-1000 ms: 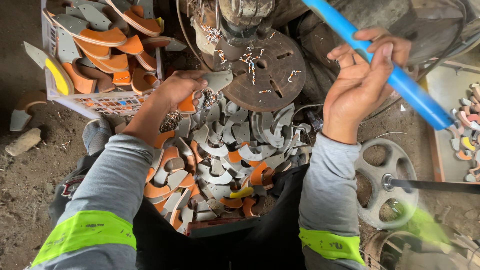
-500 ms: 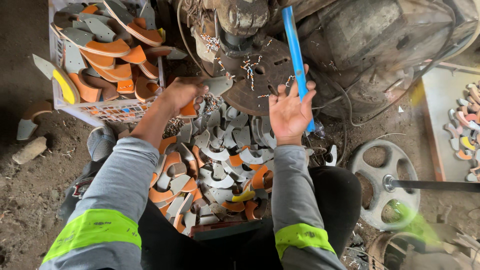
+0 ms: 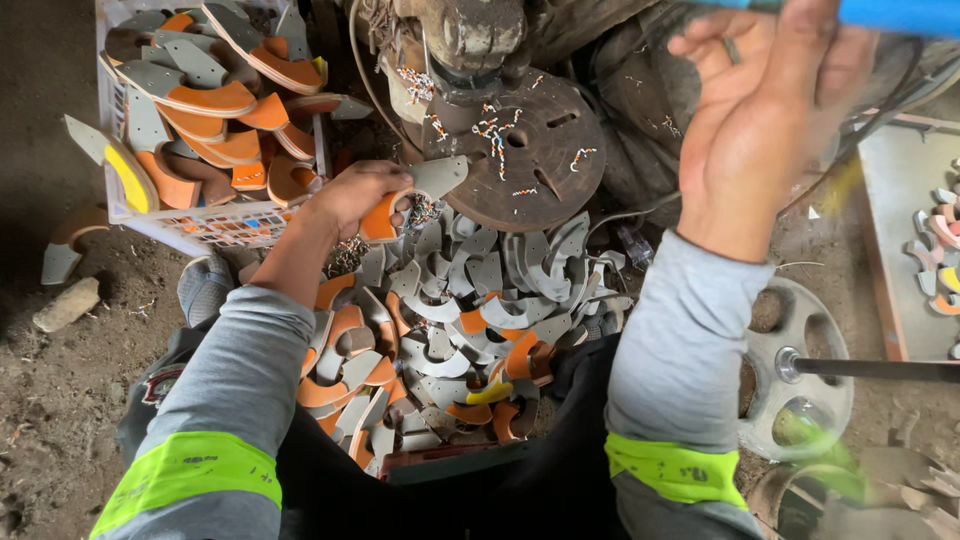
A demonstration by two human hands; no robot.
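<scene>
Pinching a grey-and-orange curved piece – the left hand is holding it beside the round press plate; the right hand is gripping the blue lever overhead.

I see a bare dirt floor carrying everything here; a white plastic basket stands on it at upper left, filled with grey and orange curved pieces; just beside the basket's lower left corner lie a loose grey-orange offcut and a pale stone; a heap of grey and orange curved cutouts spreads across the middle; a round metal wheel with holes lies flat at right, a dark rod running out of its hub.
</scene>
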